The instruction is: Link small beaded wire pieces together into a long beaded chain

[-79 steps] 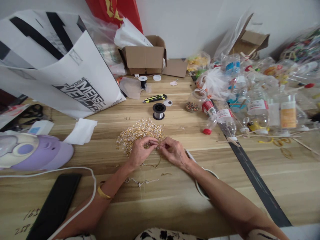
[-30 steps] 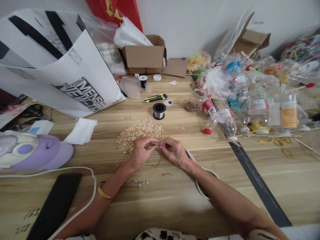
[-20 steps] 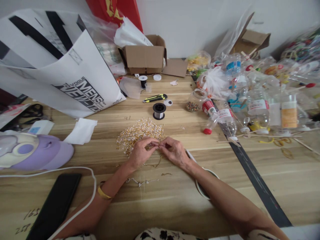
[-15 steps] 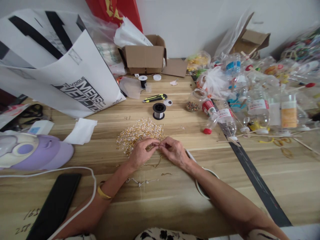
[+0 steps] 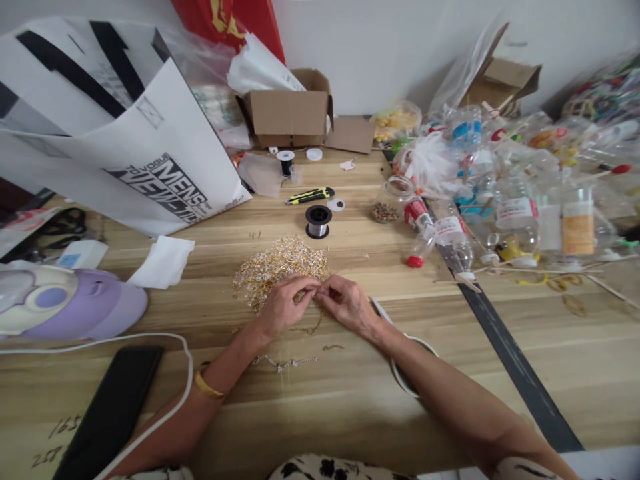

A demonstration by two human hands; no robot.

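Pinching thumb against forefinger, the left hand (image 5: 283,308) and the right hand (image 5: 349,305) meet fingertip to fingertip low over the wooden table (image 5: 350,413). Both hands are closed on a small gold piece (image 5: 317,292) held between them, which is too small to make out in shape. It sits at the near edge of a pile of gold links (image 5: 277,262), which the left fingers touch.

A thin gold chain (image 5: 306,329) lies on the table under the hands, and a short bit of chain (image 5: 333,347) lies near the right wrist. A silver chain (image 5: 285,363) lies closer to the person, beside the left forearm. The left wrist wears a yellow bangle (image 5: 207,387).

Beyond the pile stands a spool of wire (image 5: 318,221), with a yellow and black utility knife (image 5: 309,196) behind it. A jar of beads (image 5: 387,203) and a heap of plastic bottles (image 5: 453,240) lie to the right. To the left are a white tissue (image 5: 163,261), a purple mask (image 5: 65,300), a black phone (image 5: 110,413) and a white cable (image 5: 150,339). A cardboard box (image 5: 290,115) sits by the wall.
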